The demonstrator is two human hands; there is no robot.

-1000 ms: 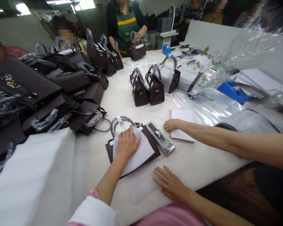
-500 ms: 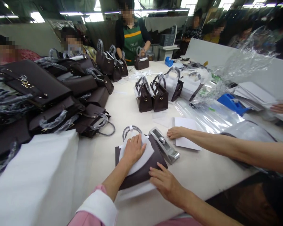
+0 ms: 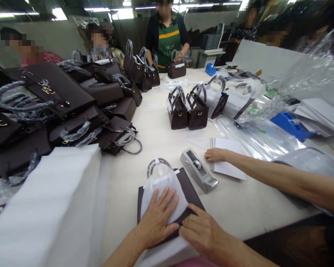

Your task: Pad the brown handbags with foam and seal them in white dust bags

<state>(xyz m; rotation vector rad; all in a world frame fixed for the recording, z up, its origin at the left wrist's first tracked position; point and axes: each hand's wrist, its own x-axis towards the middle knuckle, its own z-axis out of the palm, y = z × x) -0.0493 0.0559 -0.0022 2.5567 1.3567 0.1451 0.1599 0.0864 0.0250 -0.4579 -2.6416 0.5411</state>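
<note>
A small dark brown handbag lies flat on the white table right in front of me, its wrapped handle pointing away. A white foam sheet covers most of its face. My left hand rests flat on the sheet with fingers spread. My right hand lies at the bag's near right corner, fingers extended on the bag and sheet. Neither hand grips anything.
A grey tape dispenser sits just right of the bag. Another person's arm reaches in from the right onto white paper. A thick foam stack is at left, piled brown bags beyond, upright bags mid-table, plastic film right.
Both my hands slid toward me along the bag. The right hand came up from the table onto the bag's corner. The foam sheet now wraps the bag's upper face.
</note>
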